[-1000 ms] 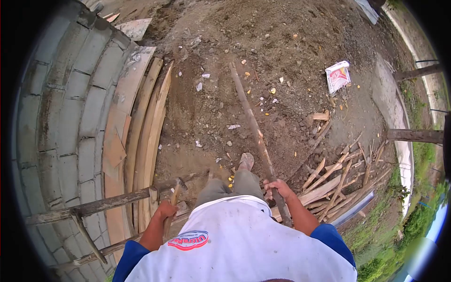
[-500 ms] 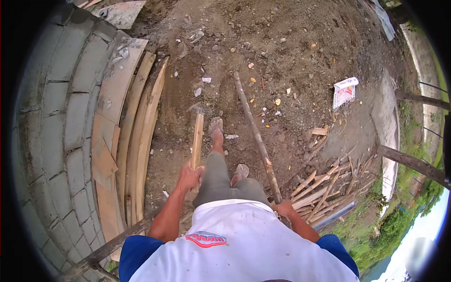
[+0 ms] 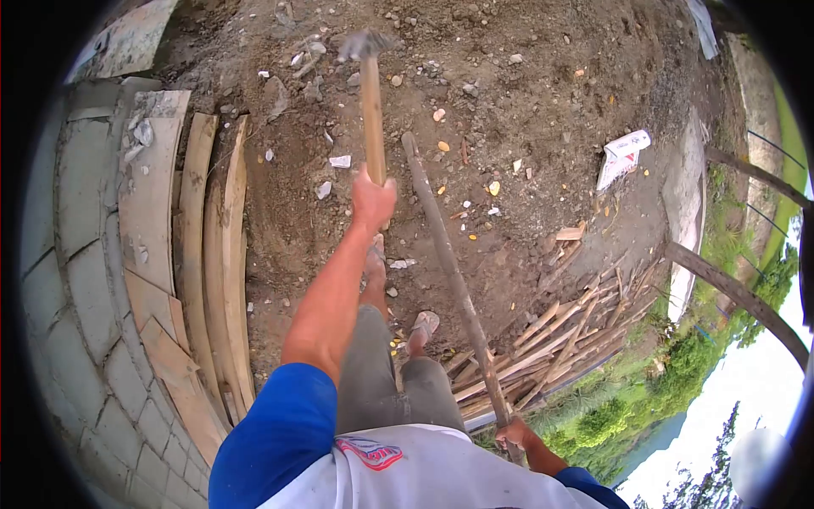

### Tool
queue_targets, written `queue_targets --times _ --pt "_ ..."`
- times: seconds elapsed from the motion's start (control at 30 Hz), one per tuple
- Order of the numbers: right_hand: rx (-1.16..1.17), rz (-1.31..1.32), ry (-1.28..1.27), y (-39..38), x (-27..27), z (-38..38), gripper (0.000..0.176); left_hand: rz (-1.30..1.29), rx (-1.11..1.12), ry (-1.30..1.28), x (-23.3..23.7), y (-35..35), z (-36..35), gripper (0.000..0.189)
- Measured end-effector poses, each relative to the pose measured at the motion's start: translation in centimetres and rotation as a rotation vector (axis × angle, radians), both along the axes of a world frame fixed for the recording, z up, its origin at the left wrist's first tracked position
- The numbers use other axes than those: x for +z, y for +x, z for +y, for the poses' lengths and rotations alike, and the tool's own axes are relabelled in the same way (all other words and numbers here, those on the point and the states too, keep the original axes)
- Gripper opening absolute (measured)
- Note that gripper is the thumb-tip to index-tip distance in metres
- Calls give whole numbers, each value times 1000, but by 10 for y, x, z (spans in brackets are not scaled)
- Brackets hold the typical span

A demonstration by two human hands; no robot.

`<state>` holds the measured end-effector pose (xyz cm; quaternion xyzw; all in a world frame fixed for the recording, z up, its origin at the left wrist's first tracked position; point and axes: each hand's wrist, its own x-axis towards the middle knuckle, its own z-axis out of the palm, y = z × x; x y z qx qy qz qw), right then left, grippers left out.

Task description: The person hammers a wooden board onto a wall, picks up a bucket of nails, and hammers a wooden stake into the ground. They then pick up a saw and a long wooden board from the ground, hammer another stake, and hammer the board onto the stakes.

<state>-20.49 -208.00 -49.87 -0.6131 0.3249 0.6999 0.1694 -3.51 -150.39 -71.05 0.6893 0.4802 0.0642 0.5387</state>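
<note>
Stretched out in front of me, my left hand [image 3: 373, 202] is closed around the wooden handle of a hammer [image 3: 373, 114]. The hammer's metal head, smeared by motion, points away from me over the dirt. Low at my right side, my right hand [image 3: 514, 434] grips the near end of a long wooden pole [image 3: 451, 267]. From there the pole slants forward and left, its far tip close to the hammer handle in this view. My sandalled feet stand on the soil between the two.
Boards [image 3: 208, 254] lie along a concrete block wall [image 3: 89, 237] on the left. To the right is a pile of sticks [image 3: 551, 339]. A printed white sack [image 3: 623, 159] lies farther off, with stones scattered over the dirt. Posts [image 3: 738, 297] stand at the right edge.
My left hand has swung the hammer forward and up, away from my body. My right hand still holds the pole, and the view has shifted, with my right hand lower in it.
</note>
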Motion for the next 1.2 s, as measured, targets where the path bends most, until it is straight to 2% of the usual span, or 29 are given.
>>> queue_targets --times 0.03,0.07,0.1,0.17,0.2,0.23,0.3,0.37,0.43,0.47,0.53,0.63,0.67,0.7,0.73,0.77,0.8,0.83,0.87,0.9,0.93,0.97,1.03,1.1,1.17,1.2 --pt "10 1 -3 8 9 16 11 285 -224 -279 -65 -27 -26 34" --pt "25 10 -7 11 15 23 11 558 -518 -608 -44 -23 -18 26" --pt "88 16 -56 -1 10 -3 13 657 -771 -540 -41 -26 -28 23" --pt "55 -8 -72 7 2 -7 14 476 -886 -504 -31 -43 -39 27" --pt "24 6 -92 0 14 -5 15 406 -954 -506 -11 -61 -48 30" --pt "-76 60 -75 2 15 -2 16 382 -900 -568 11 -72 -53 29" --pt "-61 72 -81 -4 6 -8 17 314 -780 -637 77 -57 -32 28" --pt "-23 87 -75 -14 -9 -26 16 153 -723 -407 123 -42 1 37" --pt "-69 76 -78 -17 -12 -27 16 88 -531 -167 169 -16 39 43" --pt "-90 69 -81 -17 -16 -26 16 -129 -451 69 184 -2 54 28" --pt "-84 85 -88 -18 -22 -23 16 -377 -193 105 208 36 77 19" --pt "-36 85 -96 -22 -24 -24 16 -601 -23 143 172 74 94 17" --pt "-16 72 -95 -22 -28 -25 16 -536 65 71 143 70 79 15" --pt "-36 77 -62 -26 -30 -32 16 -472 152 -2 90 57 53 12" --pt "-55 80 -27 -31 -30 -43 15 -282 118 68 4 17 17 13" --pt "-69 82 16 -29 -37 -45 15 95 -100 -134 -50 -33 -16 39" --pt "-52 70 35 -29 -43 -44 14 328 -422 -191 -94 -74 -34 39" --pt "-31 75 42 -31 -33 -48 14 413 -418 -292 -107 -85 -53 35" --pt "-4 72 55 -21 -26 -46 13 392 -341 -458 -100 -79 -62 33" --pt "-77 102 -72 -19 -26 -34 13 377 -282 -610 -80 -70 -56 31" --pt "-57 120 -81 -24 -12 -37 14 371 -211 -781 -47 -69 -56 29" --pt "-32 119 -75 -22 -10 -40 15 304 -133 -815 -3 -58 -42 26" --pt "13 96 -38 -17 -28 -39 16 179 -164 -681 60 -42 -2 28" --pt "-10 106 -53 -16 -31 -45 17 20 -194 -380 140 -17 45 43" --pt "-23 103 -50 -14 -40 -54 17 -217 -101 -2 178 9 95 40" --pt "-26 104 -41 -15 -43 -61 16 -441 -77 143 197 28 118 36"
